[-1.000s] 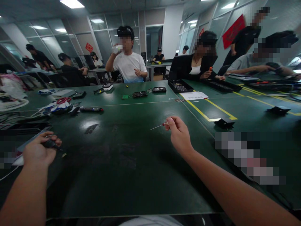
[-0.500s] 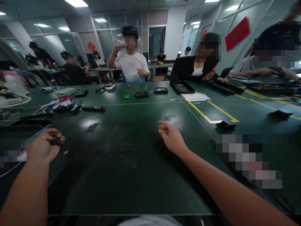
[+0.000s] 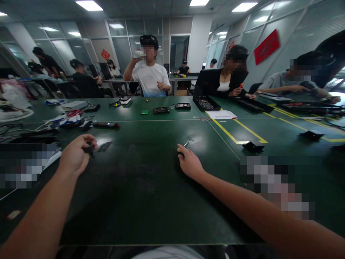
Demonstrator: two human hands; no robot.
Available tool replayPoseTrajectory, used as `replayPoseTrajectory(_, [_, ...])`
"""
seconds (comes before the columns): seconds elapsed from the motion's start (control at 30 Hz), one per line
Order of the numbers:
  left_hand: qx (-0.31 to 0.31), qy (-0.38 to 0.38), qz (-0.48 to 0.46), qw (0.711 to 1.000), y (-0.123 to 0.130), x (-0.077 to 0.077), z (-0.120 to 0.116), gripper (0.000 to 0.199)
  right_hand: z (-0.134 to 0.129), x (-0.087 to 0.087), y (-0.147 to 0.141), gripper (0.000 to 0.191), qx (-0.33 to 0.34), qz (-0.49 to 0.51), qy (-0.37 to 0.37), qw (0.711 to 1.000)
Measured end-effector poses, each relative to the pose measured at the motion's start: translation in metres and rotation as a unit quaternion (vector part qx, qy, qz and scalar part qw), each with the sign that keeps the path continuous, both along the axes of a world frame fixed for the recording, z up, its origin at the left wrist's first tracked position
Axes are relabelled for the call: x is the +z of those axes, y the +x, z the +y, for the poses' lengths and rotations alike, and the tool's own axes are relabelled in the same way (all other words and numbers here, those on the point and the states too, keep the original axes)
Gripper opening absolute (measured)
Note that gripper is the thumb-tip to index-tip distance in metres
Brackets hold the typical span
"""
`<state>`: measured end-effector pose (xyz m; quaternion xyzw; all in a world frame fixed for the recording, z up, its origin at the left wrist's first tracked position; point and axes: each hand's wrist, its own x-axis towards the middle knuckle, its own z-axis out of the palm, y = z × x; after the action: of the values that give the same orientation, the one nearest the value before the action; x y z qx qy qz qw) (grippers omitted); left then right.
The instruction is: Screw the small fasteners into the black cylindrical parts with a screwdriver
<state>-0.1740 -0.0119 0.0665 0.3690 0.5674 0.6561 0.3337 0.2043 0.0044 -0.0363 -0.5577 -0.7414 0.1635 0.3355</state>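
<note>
My left hand [image 3: 75,154] is above the left part of the green table, fingers curled round a small black object [image 3: 89,148] whose kind I cannot tell. Further right, my right hand [image 3: 191,162] has thumb and fingers closed on a slim tool with a thin metal shaft [image 3: 186,144], much like a small screwdriver. The shaft points up and to the right; most of its tan handle is hidden by the fingers. A small pale piece [image 3: 14,214], blurred, appears by my left forearm.
Beyond my left hand lie a black pen-like tool [image 3: 105,125], red-handled scissors [image 3: 74,113] and cables. Opened devices [image 3: 161,110] and a green circuit board [image 3: 144,112] sit farther back. Black brackets [image 3: 253,146] stand at right. Several people sit around the tables.
My left hand has moved right and slightly away from me with the black object. The tool in my right hand has tipped from upright to slanting right. The pale piece near my left hand has gone from there.
</note>
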Motion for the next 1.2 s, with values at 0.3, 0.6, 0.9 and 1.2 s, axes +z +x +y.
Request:
replayPoseTrajectory(0.3, [-0.255,0.015,0.095,0.962,0.141,-0.013,0.020,0.020,0.006,0.006,0.008,0.042,-0.042,0.100,-0.043,0.993])
replayPoseTrajectory(0.6, [-0.350,0.044,0.327,0.876,0.193,-0.070,0.020,0.046,-0.020,0.048,0.017,0.032,-0.059,0.166,0.104,0.979])
replayPoseTrajectory(0.9, [-0.354,0.087,0.329,0.871,0.185,-0.084,0.024,0.036,-0.031,0.048,0.010,0.025,-0.004,0.302,0.093,0.949])
replayPoseTrajectory(1.2, [-0.349,0.051,0.286,0.891,0.185,-0.082,0.024,0.033,-0.026,0.047,0.013,0.023,-0.013,0.266,0.080,0.961])
